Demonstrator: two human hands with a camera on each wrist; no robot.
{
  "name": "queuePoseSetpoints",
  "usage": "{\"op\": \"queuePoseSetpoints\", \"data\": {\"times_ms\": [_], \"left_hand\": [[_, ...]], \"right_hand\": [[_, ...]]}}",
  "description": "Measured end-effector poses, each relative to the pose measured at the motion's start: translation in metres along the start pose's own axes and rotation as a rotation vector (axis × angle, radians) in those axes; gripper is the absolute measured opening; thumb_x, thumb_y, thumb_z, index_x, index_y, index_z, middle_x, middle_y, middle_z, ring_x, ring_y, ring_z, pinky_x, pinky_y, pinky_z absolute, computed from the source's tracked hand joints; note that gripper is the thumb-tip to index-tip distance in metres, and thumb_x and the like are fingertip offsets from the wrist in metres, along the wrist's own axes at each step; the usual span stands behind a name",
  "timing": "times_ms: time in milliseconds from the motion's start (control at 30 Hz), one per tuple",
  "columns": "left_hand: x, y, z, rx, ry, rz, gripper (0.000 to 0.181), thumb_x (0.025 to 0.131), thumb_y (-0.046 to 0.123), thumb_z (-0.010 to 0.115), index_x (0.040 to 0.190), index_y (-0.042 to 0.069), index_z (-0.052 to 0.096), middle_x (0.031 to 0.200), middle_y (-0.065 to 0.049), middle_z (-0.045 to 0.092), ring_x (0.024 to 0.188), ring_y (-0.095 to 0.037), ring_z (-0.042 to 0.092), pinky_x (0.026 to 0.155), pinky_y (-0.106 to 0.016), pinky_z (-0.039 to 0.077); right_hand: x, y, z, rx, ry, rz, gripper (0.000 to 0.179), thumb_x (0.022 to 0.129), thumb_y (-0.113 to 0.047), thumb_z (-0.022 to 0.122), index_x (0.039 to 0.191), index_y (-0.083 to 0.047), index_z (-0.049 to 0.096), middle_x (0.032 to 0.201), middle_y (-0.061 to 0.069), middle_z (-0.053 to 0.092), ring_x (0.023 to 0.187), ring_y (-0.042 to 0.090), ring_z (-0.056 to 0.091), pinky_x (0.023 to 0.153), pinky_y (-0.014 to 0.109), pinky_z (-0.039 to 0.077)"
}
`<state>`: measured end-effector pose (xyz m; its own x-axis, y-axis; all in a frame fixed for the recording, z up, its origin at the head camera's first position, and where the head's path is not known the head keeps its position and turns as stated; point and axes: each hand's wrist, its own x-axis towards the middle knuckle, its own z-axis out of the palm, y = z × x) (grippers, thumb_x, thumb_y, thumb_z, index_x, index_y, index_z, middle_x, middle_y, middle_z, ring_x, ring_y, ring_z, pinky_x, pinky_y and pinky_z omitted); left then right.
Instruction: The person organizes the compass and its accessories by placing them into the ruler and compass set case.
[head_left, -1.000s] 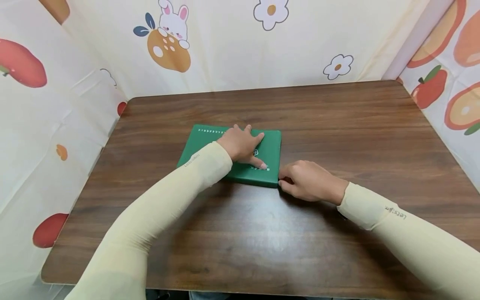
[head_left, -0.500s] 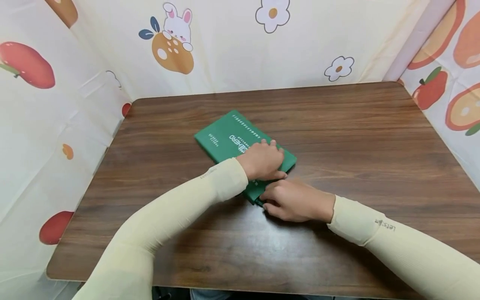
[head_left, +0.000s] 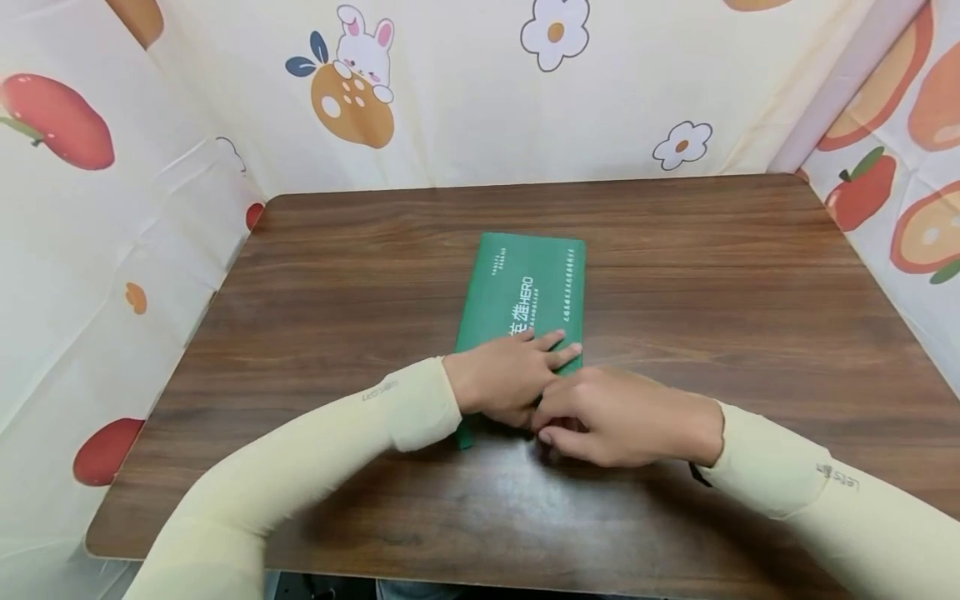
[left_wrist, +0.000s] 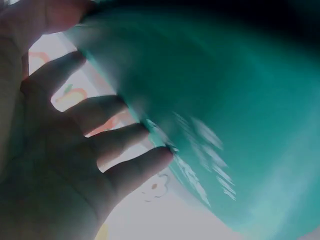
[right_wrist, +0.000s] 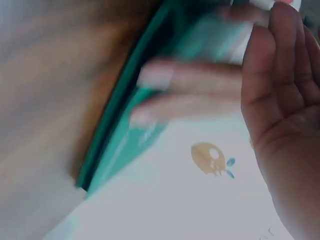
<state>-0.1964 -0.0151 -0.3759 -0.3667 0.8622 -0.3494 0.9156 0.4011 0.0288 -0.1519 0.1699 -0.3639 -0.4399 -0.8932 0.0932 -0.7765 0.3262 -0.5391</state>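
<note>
A flat green case [head_left: 528, 283] with white HERO lettering lies on the wooden table, its long sides running away from me. My left hand [head_left: 506, 379] lies across its near part, fingers extended over the cover. In the left wrist view those fingertips [left_wrist: 160, 157] meet the long edge of the case [left_wrist: 250, 115]. At the near end, my right hand [head_left: 622, 417] is curled, with thumb and index finger pinched together at the edge. What sits between them is hidden. The right wrist view shows a dark gap between two green layers along the side of the case [right_wrist: 112, 155].
The brown wooden table [head_left: 360, 275] extends on all sides of the case. A white curtain [head_left: 465, 108] printed with fruit, flowers and a rabbit hangs along the back and both sides.
The case has turned about a quarter turn, from lying crosswise to pointing away from me. Both hands have come nearer to me, the right one staying at the edge of the case.
</note>
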Motion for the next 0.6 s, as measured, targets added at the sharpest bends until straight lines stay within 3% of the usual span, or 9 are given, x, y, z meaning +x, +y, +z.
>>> {"op": "queuePoseSetpoints", "data": {"times_ms": [133,233,367,500,600], "left_hand": [[-0.018,0.009,0.009,0.054,0.081,0.076,0.061,0.089,0.03,0.069,0.148,0.027,0.053,0.16,-0.003,0.035,0.149,-0.029,0.025,0.112,-0.05,0.035],[-0.031,0.01,0.016,0.034,0.129,0.133,0.057,0.088,0.034,0.071,0.143,0.032,0.056,0.159,-0.001,0.037,0.149,-0.026,0.024,0.111,-0.05,0.036],[-0.047,0.007,0.028,-0.08,0.173,0.188,0.034,0.093,0.047,0.068,0.123,0.032,0.069,0.158,-0.003,0.038,0.15,-0.026,0.023,0.114,-0.054,0.03],[-0.06,0.001,0.037,-0.184,0.226,0.207,0.018,0.094,0.048,0.068,0.098,0.032,0.074,0.152,0.001,0.046,0.148,-0.022,0.028,0.115,-0.055,0.026],[-0.069,-0.004,0.042,-0.222,0.263,0.217,0.009,0.094,0.037,0.071,0.099,0.03,0.075,0.149,0.003,0.05,0.147,-0.019,0.032,0.117,-0.054,0.024]], "right_hand": [[-0.003,0.009,-0.01,-0.014,0.098,0.016,0.014,0.098,-0.016,0.062,0.097,-0.022,0.075,0.093,-0.018,0.066,0.079,-0.004,0.059,0.072,0.024,0.053],[-0.006,0.02,-0.015,-0.04,0.131,0.07,0.013,0.097,-0.014,0.063,0.099,-0.021,0.074,0.096,-0.017,0.065,0.081,-0.001,0.06,0.074,0.029,0.055],[-0.016,0.038,-0.015,-0.199,0.134,0.148,0.023,0.094,-0.021,0.068,0.115,-0.015,0.072,0.118,-0.006,0.066,0.108,0.012,0.062,0.093,0.042,0.052],[-0.031,0.053,-0.013,-0.297,0.102,0.171,0.05,0.091,-0.032,0.074,0.135,-0.009,0.064,0.145,0.009,0.054,0.135,0.03,0.047,0.106,0.054,0.041],[-0.042,0.058,-0.011,-0.31,0.094,0.167,0.06,0.088,-0.037,0.078,0.139,-0.009,0.061,0.152,0.013,0.046,0.141,0.034,0.039,0.107,0.057,0.038]]}}
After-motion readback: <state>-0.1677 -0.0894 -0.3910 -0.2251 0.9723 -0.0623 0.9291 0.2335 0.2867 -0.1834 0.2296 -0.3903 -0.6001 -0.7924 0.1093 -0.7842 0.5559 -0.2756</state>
